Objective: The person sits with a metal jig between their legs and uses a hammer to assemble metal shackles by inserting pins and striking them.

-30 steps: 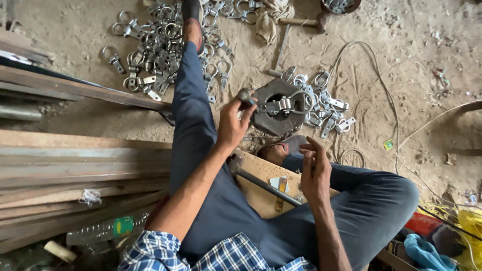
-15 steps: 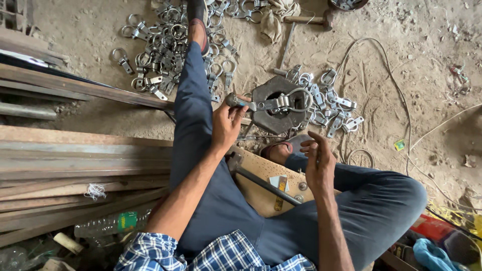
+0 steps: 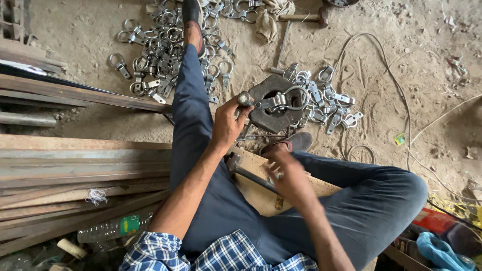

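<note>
A stack of long metal bars [image 3: 75, 165] lies beside the seated person, within reach. On the sandy floor, the dark metal block [image 3: 273, 103] serves as an anvil between the legs. The left hand [image 3: 227, 125] grips a ring clamp [image 3: 281, 100], pressing it flat on the block. The right hand [image 3: 288, 178] is blurred; its grip cannot be told.

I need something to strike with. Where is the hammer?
In the head view the hammer lies on the dirt floor at top centre, beside a crumpled rag, above the dark metal block.
</note>
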